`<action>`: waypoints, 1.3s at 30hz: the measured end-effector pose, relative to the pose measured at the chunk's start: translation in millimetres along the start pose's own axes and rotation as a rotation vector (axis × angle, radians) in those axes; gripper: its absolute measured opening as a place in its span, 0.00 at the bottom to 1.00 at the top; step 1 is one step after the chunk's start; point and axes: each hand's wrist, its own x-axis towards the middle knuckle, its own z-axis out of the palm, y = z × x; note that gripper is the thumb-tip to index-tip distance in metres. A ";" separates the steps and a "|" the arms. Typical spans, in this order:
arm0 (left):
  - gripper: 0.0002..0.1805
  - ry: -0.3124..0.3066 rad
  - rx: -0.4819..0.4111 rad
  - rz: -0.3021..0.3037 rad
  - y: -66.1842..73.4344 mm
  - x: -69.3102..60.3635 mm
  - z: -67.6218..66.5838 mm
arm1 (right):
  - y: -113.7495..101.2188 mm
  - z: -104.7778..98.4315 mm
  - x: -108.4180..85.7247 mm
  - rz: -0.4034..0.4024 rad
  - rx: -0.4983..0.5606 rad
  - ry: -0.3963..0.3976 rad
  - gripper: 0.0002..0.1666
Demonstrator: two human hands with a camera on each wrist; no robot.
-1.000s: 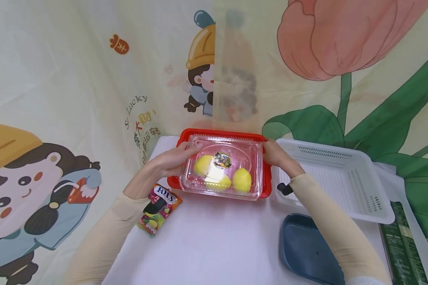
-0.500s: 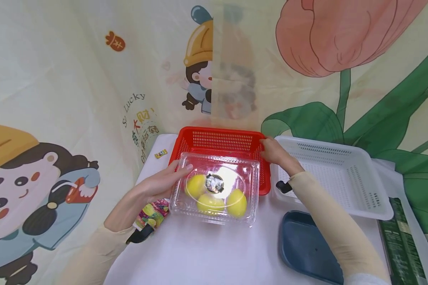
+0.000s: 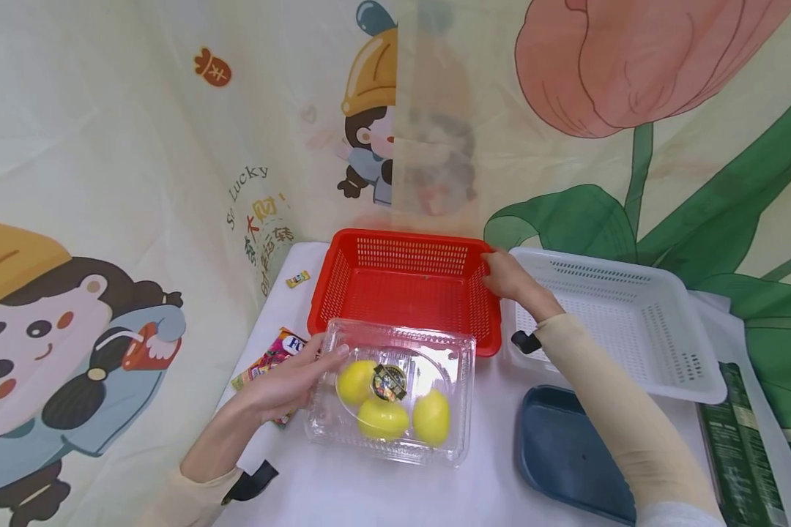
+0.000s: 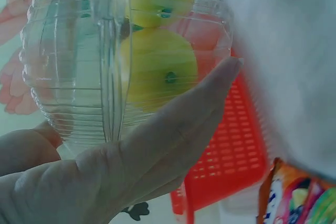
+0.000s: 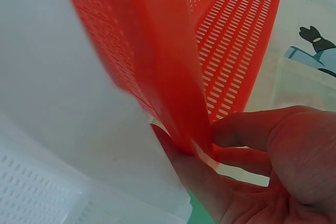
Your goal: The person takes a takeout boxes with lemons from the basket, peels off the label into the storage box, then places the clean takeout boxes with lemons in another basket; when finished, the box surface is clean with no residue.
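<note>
My left hand (image 3: 283,388) grips the left side of a clear plastic box (image 3: 405,356), its thumb over the lid edge. Three yellow lemon-like fruits (image 3: 383,419) lie inside, under a round label. The box is in front of a red basket (image 3: 402,293), slightly overlapping its front rim in the head view. At the basket's back right corner, my right hand (image 3: 507,277) pinches the rim; the right wrist view shows fingers and thumb on either side of the red wall (image 5: 173,72). A FOX'S candy bag (image 3: 270,360) lies behind my left hand, partly hidden.
To the right of the red basket stands a white basket (image 3: 652,329). Nearer, a dark blue tray (image 3: 567,454) is partly covered by my right sleeve. A green box (image 3: 741,446) lies at the right edge. One small wrapped candy (image 3: 297,279) sits left of the red basket.
My left hand has brought the clear box from over the red basket toward the front, uncovering the basket's inside and the small candy. My right hand stays at the basket's rim.
</note>
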 end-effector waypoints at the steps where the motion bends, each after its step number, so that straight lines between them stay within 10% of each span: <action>1: 0.43 0.000 -0.012 -0.002 -4.0 -0.8 1.1 | -0.2 0.4 0.5 0.000 0.001 0.000 0.31; 18: 0.53 0.118 -0.072 -0.116 -62.2 2.0 15.6 | 1.7 2.4 0.4 0.007 -0.012 0.010 0.31; 39: 0.52 0.096 -0.055 -0.064 -69.9 18.6 14.0 | -0.7 2.0 -0.4 0.032 0.034 0.017 0.31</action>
